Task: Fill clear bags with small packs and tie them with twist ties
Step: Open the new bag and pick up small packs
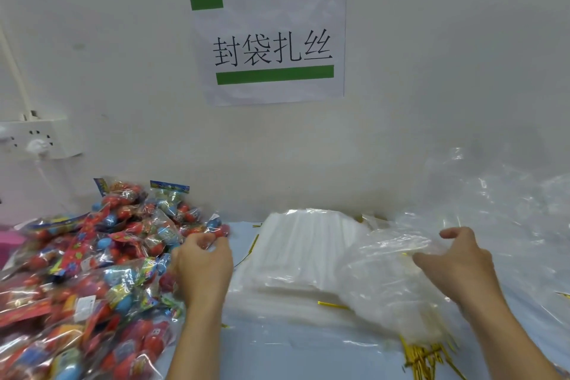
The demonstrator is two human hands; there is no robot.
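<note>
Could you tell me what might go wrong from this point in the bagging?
The left hand reaches into a heaped pile of small packs; pulling one could spill neighbours off the table. The right hand lifts a clear bag lying over loose twist ties, which might scatter or snag.

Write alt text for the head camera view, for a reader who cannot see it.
A person's left hand reaches into a pile of colourful small packs while the right hand touches crumpled clear bags beside a stack of flat clear bags on a pale blue table. Yellow twist ties lie near the right forearm, and a paper sign hangs on the wall.
</note>
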